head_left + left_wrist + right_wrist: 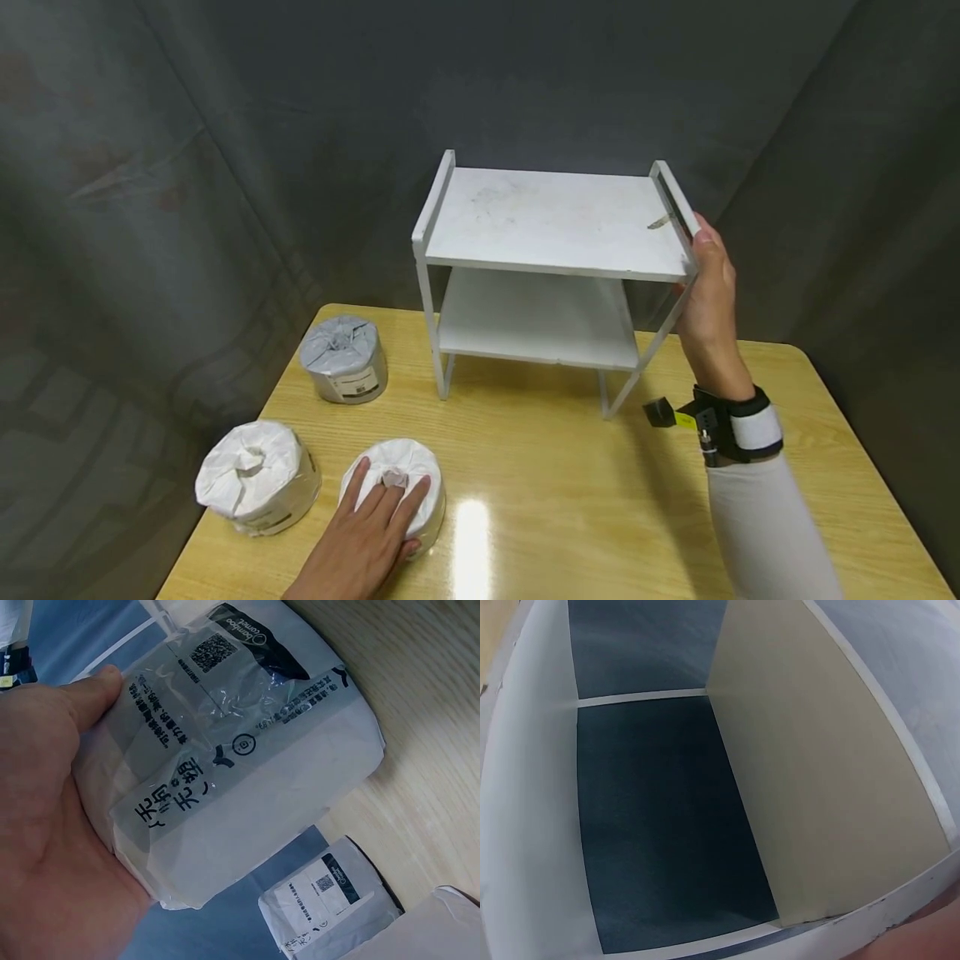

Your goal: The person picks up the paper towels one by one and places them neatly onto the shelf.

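Observation:
A white two-tier shelf rack (555, 221) is at the back of the table, its lower feet at or close to the tabletop. My right hand (708, 292) grips the rack's right side frame, thumb near the top rail. In the right wrist view, the rack's boards (825, 765) fill most of the picture. At the front, my left hand (363, 533) holds a white paper-wrapped toilet roll (427, 521) from above. Its middle fingers bend into the roll's centre, and the thumb (94, 697) lies against the printed side.
Left of the held roll stands another white-wrapped roll (258, 475). A grey-wrapped roll (343, 358) with a label sits farther back, left of the rack. Dark grey curtains (600, 83) border the wooden table (547, 483) at the back and sides.

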Demonstrator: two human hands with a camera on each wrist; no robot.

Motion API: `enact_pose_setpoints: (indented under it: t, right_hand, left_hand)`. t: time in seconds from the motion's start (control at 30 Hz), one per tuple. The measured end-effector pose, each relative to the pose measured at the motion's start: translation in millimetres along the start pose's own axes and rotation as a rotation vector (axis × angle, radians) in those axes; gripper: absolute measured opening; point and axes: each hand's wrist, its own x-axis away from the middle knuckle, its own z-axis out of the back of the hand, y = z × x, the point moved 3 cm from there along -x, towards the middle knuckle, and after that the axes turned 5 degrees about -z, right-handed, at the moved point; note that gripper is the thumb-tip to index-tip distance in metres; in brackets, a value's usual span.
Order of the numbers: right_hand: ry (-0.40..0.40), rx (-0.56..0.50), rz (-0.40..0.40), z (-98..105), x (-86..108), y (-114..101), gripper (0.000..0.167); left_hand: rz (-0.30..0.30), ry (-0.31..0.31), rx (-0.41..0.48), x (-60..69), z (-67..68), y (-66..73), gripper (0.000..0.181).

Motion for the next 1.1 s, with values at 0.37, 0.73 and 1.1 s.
enact_pose_setpoints:
  t: [0.37,0.73,1.1]
  right_hand:
    - [0.010,-0.018,0.013,-3.0,0.0,0.3,0.054]
    - [0.011,0.016,0.016,-3.8,1.2,1.1,0.054]
    - [-0.004,0.018,0.054,-7.5,1.0,1.9,0.053]
  left_hand:
    - [-0.028,0.092,-0.015,-1.3,0.2,-0.7,0.056]
    - [-0.017,0.096,-0.003,-0.2,0.7,-1.1,0.053]
    - [-0.016,0.066,-0.005,-1.6,6.3,-5.9,0.055]
